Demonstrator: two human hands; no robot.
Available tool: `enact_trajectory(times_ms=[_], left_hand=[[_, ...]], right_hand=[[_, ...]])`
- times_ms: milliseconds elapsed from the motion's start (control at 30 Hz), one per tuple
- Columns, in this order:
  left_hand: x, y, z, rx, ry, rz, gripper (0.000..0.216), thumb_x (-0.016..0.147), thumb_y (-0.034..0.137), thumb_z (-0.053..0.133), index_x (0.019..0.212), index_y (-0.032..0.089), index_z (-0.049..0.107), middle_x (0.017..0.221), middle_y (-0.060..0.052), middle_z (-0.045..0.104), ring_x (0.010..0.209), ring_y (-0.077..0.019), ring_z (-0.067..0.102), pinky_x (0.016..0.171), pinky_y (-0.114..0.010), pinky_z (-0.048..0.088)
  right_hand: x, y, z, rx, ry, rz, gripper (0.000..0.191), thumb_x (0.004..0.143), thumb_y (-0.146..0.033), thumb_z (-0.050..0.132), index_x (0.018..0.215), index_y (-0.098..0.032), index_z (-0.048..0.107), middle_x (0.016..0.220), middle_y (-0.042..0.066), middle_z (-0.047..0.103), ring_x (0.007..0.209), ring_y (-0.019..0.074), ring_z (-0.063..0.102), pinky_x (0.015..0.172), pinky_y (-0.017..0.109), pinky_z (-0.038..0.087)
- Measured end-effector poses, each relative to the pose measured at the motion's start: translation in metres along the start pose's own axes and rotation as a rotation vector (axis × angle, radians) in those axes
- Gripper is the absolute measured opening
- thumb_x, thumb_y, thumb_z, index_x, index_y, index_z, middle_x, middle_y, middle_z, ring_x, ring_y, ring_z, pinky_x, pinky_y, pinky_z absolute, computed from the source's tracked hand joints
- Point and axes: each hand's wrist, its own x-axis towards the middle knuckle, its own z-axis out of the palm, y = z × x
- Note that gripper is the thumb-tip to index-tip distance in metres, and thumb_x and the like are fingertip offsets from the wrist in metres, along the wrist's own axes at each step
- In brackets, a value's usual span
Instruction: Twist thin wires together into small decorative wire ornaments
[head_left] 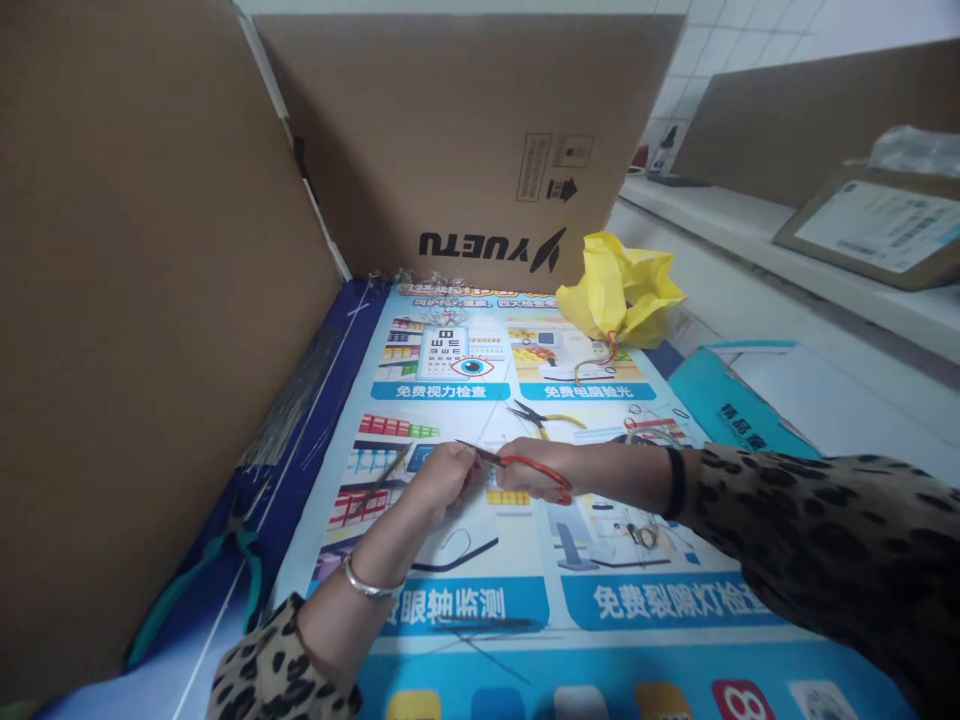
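Observation:
Over the middle of the printed sheet [457, 520], my right hand [529, 467] is closed around red-handled scissors [559, 485], whose dark blades point left. Just left of it my left hand [442, 478] is closed in a pinch, fingertips at the blades; what it pinches is too small or hidden to make out. Yellow-handled pliers [547, 418] lie beyond the right hand with their jaws pointing left. A slim dark metal tool [384, 478] rests left of my left hand. Below the hands lie a dark curved strip [461, 557] and thin dark wires [487, 628].
Cardboard panels, one on the left [150, 250] and one at the back [450, 150], border the work surface. Teal-handled pliers [232, 545] and a wire bundle [289, 410] lie at left. A yellow crumpled item [619, 290], a teal box [731, 400] and a shelf [735, 205] are at right.

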Motion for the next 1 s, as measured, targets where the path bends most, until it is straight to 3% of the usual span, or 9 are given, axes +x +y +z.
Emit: enact_trajectory(times_ms=[167, 233, 300, 400, 500, 567, 733, 900, 1000], left_hand=[[-0.005, 0.003, -0.002, -0.022, -0.066, 0.022, 0.017, 0.076, 0.022, 0.04, 0.064, 0.015, 0.05, 0.044, 0.007, 0.036, 0.029, -0.003, 0.021, 0.032, -0.019, 0.012], [-0.007, 0.004, -0.003, -0.002, -0.102, 0.045, 0.02, 0.078, 0.026, 0.04, 0.066, 0.015, 0.051, 0.045, 0.007, 0.038, 0.029, -0.003, 0.022, 0.032, -0.019, 0.013], [-0.01, 0.005, -0.002, 0.017, -0.142, 0.079, 0.024, 0.08, 0.032, 0.041, 0.068, 0.015, 0.052, 0.046, 0.007, 0.039, 0.03, -0.003, 0.022, 0.032, -0.019, 0.013], [-0.014, 0.007, -0.003, 0.065, -0.196, 0.138, 0.027, 0.081, 0.038, 0.042, 0.075, 0.015, 0.054, 0.047, 0.007, 0.039, 0.033, -0.0037, 0.022, 0.035, -0.019, 0.015], [-0.015, 0.01, -0.006, 0.192, -0.187, 0.19, 0.026, 0.082, 0.037, 0.042, 0.079, 0.015, 0.057, 0.05, 0.006, 0.043, 0.037, -0.0051, 0.026, 0.039, -0.019, 0.019], [-0.016, 0.01, -0.008, 0.314, -0.145, 0.257, 0.024, 0.082, 0.033, 0.041, 0.081, 0.016, 0.058, 0.053, 0.005, 0.046, 0.043, -0.007, 0.034, 0.044, -0.019, 0.026], [-0.025, 0.003, -0.006, 0.632, -0.067, 0.392, 0.024, 0.087, 0.033, 0.036, 0.085, 0.021, 0.056, 0.057, 0.003, 0.052, 0.06, -0.0135, 0.051, 0.062, -0.023, 0.035], [-0.038, -0.008, -0.003, 0.903, -0.051, 0.415, 0.026, 0.089, 0.029, 0.032, 0.097, 0.022, 0.056, 0.083, -0.003, 0.064, 0.077, -0.017, 0.059, 0.068, -0.026, 0.039], [-0.041, -0.016, -0.002, 1.085, -0.022, 0.47, 0.028, 0.089, 0.021, 0.032, 0.102, 0.022, 0.057, 0.1, -0.006, 0.063, 0.091, -0.0194, 0.059, 0.075, -0.029, 0.041]], right_hand=[[-0.014, -0.01, -0.005, 0.062, -0.075, 0.019, 0.02, 0.07, -0.035, 0.052, 0.064, -0.019, 0.041, 0.042, -0.01, 0.03, 0.03, 0.0048, 0.028, 0.03, 0.018, 0.027], [-0.027, -0.011, -0.013, 0.013, -0.03, -0.016, 0.02, 0.073, -0.038, 0.051, 0.072, -0.019, 0.048, 0.046, -0.009, 0.036, 0.034, 0.0057, 0.031, 0.033, 0.018, 0.028], [-0.044, -0.008, -0.026, -0.133, 0.089, -0.123, 0.024, 0.073, -0.04, 0.054, 0.085, -0.019, 0.055, 0.057, -0.004, 0.049, 0.044, 0.008, 0.043, 0.04, 0.019, 0.034], [-0.07, 0.014, -0.056, -0.44, 0.339, -0.237, 0.035, 0.07, -0.037, 0.061, 0.101, -0.021, 0.06, 0.098, 0.004, 0.063, 0.084, 0.0179, 0.059, 0.068, 0.024, 0.044], [-0.087, 0.056, -0.094, -0.609, 0.626, -0.017, 0.043, 0.071, -0.032, 0.059, 0.113, -0.021, 0.058, 0.108, 0.007, 0.064, 0.097, 0.0244, 0.058, 0.078, 0.029, 0.043], [-0.091, 0.088, -0.118, -0.687, 0.713, 0.077, 0.043, 0.074, -0.023, 0.052, 0.116, -0.017, 0.057, 0.111, 0.01, 0.064, 0.097, 0.0247, 0.059, 0.079, 0.03, 0.043], [-0.083, 0.144, -0.151, -0.716, 0.783, 0.14, 0.042, 0.077, -0.018, 0.045, 0.117, -0.012, 0.056, 0.111, 0.012, 0.064, 0.096, 0.0229, 0.059, 0.077, 0.027, 0.042], [-0.073, 0.157, -0.156, -0.708, 0.758, 0.104, 0.042, 0.076, -0.015, 0.044, 0.116, -0.015, 0.057, 0.106, 0.009, 0.066, 0.092, 0.0199, 0.06, 0.073, 0.023, 0.041], [-0.072, 0.159, -0.158, -0.765, 0.694, 0.089, 0.046, 0.074, -0.01, 0.043, 0.117, -0.016, 0.056, 0.108, 0.009, 0.065, 0.093, 0.0194, 0.059, 0.074, 0.023, 0.04]])
